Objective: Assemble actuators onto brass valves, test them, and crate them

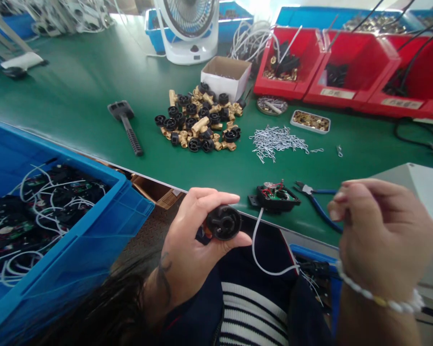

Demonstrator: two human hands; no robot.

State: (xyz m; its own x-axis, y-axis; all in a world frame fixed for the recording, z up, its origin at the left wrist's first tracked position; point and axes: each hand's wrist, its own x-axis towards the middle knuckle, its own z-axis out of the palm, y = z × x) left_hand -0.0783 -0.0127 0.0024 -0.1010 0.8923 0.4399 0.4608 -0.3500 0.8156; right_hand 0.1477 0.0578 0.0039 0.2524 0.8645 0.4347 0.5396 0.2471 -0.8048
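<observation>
My left hand (191,240) is closed round a round black plastic part (223,222), held below the table's front edge. My right hand (378,235) is raised at the right with its fingers curled together; what they pinch, if anything, is hidden. A black housing with a green circuit board (275,196) lies on the green table (76,91) between my hands, a white wire (263,262) trailing from it toward my lap. Blue-handled pliers (315,199) lie just right of the housing.
A heap of black and brass fittings (198,122) and a pile of metal clips (276,140) lie mid-table. A black handled tool (126,125), a small cardboard box (225,77), a fan (189,29), red bins (346,67) stand farther back. A blue crate (94,240) with wired boards is at left.
</observation>
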